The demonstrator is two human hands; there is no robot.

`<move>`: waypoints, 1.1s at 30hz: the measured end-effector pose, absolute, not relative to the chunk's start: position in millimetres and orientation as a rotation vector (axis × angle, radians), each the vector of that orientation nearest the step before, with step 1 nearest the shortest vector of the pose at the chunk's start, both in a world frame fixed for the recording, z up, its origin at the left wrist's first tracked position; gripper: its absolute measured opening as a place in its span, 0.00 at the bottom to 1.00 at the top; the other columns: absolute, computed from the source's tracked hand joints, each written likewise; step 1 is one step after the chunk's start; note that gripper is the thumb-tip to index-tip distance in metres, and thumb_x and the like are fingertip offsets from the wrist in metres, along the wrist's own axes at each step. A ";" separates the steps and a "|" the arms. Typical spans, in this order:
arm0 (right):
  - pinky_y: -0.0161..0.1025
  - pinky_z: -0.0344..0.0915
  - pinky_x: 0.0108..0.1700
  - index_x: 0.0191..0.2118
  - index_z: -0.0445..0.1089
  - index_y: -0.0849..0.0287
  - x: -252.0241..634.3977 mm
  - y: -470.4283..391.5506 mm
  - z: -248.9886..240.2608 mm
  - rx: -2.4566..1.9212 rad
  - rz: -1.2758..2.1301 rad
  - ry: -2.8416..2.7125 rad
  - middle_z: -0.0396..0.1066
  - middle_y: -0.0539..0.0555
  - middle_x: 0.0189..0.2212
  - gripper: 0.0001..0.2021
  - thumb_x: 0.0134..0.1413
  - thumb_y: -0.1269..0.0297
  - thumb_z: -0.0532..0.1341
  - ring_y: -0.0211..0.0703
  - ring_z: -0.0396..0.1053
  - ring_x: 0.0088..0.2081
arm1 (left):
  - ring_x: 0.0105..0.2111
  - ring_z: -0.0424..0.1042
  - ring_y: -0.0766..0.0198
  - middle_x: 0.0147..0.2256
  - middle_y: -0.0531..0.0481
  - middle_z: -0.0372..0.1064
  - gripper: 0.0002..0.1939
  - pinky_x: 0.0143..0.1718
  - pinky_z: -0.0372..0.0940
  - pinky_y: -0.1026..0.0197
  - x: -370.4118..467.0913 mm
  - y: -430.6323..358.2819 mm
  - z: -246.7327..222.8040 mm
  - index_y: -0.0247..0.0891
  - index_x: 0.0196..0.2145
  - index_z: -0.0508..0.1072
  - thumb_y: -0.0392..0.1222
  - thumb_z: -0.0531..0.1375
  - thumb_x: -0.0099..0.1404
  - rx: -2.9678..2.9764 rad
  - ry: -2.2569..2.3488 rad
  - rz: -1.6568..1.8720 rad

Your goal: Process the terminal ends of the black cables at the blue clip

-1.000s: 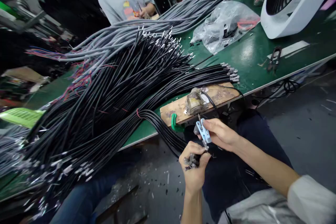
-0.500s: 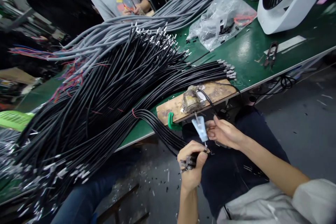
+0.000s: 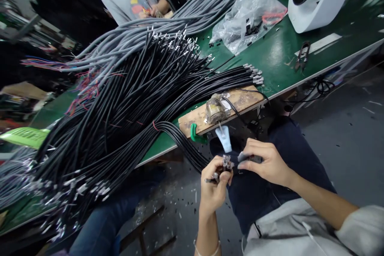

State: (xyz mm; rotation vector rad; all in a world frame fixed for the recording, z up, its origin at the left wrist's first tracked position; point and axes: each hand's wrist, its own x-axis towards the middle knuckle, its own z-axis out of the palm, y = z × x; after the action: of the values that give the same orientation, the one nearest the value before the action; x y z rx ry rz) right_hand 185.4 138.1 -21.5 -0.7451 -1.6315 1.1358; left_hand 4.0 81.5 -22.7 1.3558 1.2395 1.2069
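My left hand is wrapped round a bundle of black cables, whose stripped silvery ends poke up out of the fist. Just right of it, my right hand pinches thumb and fingers together close to those ends. A dark bit shows in its curl, but I cannot make out what the fingertips hold. Directly above the left fist, a pale blue tapered piece hangs from the shaft of a small motor. The motor is fixed to a wooden board at the table edge, beside a green clamp.
Black cables and grey cables cover much of the green table. A plastic bag, snips and a white fan lie to the right. Another person works across the table.
My right hand has come away from the blue piece, down to the cable ends, its fingers now pinched. The left hand has turned the ends upward. The view has shifted slightly.
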 end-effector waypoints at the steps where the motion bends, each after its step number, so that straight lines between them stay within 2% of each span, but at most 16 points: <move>1: 0.36 0.60 0.32 0.29 0.73 0.64 182.4 137.9 -21.3 -0.729 1.123 -1.631 0.67 0.52 0.24 0.08 0.51 0.64 0.68 0.39 0.63 0.28 | 0.20 0.59 0.71 0.25 0.54 0.60 0.08 0.20 0.56 0.67 5.6 78.6 -23.6 0.36 0.31 0.70 0.43 0.59 0.64 1.375 1.284 1.244; 6: 0.36 0.61 0.31 0.30 0.74 0.64 176.1 137.9 -16.8 -0.652 1.186 -1.602 0.68 0.53 0.24 0.08 0.54 0.63 0.66 0.39 0.64 0.28 | 0.18 0.59 0.73 0.21 0.58 0.58 0.10 0.19 0.55 0.69 12.1 77.4 -21.3 0.37 0.24 0.66 0.32 0.65 0.55 1.548 1.452 1.339; 8: 0.35 0.61 0.31 0.31 0.73 0.64 177.1 137.8 -13.4 -0.659 1.234 -1.619 0.68 0.53 0.25 0.08 0.55 0.64 0.65 0.38 0.64 0.28 | 0.18 0.60 0.72 0.20 0.59 0.60 0.09 0.19 0.56 0.69 13.7 79.3 -16.0 0.37 0.24 0.68 0.29 0.65 0.52 1.674 1.491 1.341; 11: 0.34 0.59 0.29 0.29 0.72 0.64 178.3 136.7 -10.3 -0.742 1.215 -1.703 0.66 0.51 0.24 0.06 0.57 0.68 0.62 0.37 0.63 0.27 | 0.22 0.68 0.69 0.25 0.55 0.69 0.12 0.24 0.63 0.68 14.9 76.5 -7.9 0.38 0.31 0.73 0.25 0.63 0.49 1.926 1.462 1.255; 14: 0.34 0.56 0.29 0.23 0.66 0.62 175.7 135.6 -12.3 -0.861 1.072 -1.785 0.61 0.49 0.21 0.11 0.56 0.71 0.59 0.36 0.60 0.26 | 0.29 0.75 0.64 0.32 0.48 0.75 0.19 0.30 0.67 0.65 16.6 67.8 -4.8 0.38 0.39 0.74 0.23 0.57 0.51 2.193 1.473 1.114; 17: 0.35 0.55 0.29 0.20 0.63 0.61 173.0 137.2 -18.0 -0.929 1.068 -1.762 0.60 0.48 0.20 0.15 0.58 0.67 0.59 0.36 0.59 0.25 | 0.34 0.76 0.61 0.36 0.45 0.76 0.21 0.33 0.68 0.63 19.9 61.4 -8.1 0.37 0.44 0.73 0.23 0.56 0.55 2.291 1.506 1.031; 21: 0.35 0.58 0.28 0.26 0.70 0.62 179.7 144.7 -23.1 -0.933 1.339 -1.537 0.65 0.51 0.22 0.20 0.65 0.55 0.52 0.37 0.63 0.25 | 0.33 0.75 0.61 0.34 0.46 0.75 0.18 0.35 0.68 0.62 24.4 61.9 -15.2 0.38 0.44 0.72 0.25 0.60 0.57 2.118 1.550 1.219; 24: 0.35 0.60 0.29 0.32 0.73 0.63 186.9 149.7 -21.1 -0.815 1.494 -1.622 0.69 0.52 0.26 0.19 0.59 0.50 0.58 0.38 0.65 0.27 | 0.32 0.73 0.62 0.32 0.49 0.74 0.16 0.34 0.67 0.62 26.6 64.9 -16.4 0.39 0.42 0.72 0.25 0.61 0.56 2.057 1.601 1.270; 27: 0.36 0.58 0.30 0.25 0.72 0.62 184.4 148.1 -19.5 -0.833 1.376 -1.655 0.66 0.51 0.23 0.16 0.52 0.53 0.65 0.38 0.61 0.27 | 0.30 0.72 0.63 0.31 0.50 0.72 0.14 0.33 0.65 0.63 29.3 67.2 -15.0 0.38 0.39 0.72 0.26 0.61 0.56 2.020 1.650 1.185; 30: 0.37 0.56 0.30 0.20 0.69 0.61 171.3 138.9 -25.1 -0.875 1.306 -1.420 0.61 0.49 0.20 0.17 0.51 0.56 0.67 0.39 0.59 0.27 | 0.27 0.68 0.66 0.28 0.52 0.68 0.10 0.29 0.63 0.65 33.2 68.8 -16.0 0.38 0.36 0.71 0.28 0.61 0.56 1.897 1.700 1.145; 33: 0.36 0.57 0.30 0.21 0.71 0.60 154.6 125.9 -35.5 -0.791 1.573 -0.994 0.61 0.49 0.22 0.15 0.49 0.55 0.68 0.38 0.59 0.27 | 0.23 0.64 0.68 0.25 0.55 0.63 0.05 0.25 0.59 0.66 36.0 70.5 -19.3 0.38 0.32 0.69 0.31 0.61 0.58 1.761 1.726 1.244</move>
State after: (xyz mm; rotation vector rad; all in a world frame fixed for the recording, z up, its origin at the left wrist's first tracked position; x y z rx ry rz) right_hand 154.6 125.9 -35.5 -0.7908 -0.9944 1.5725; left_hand 36.0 70.5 -19.3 1.7608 1.7258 1.2443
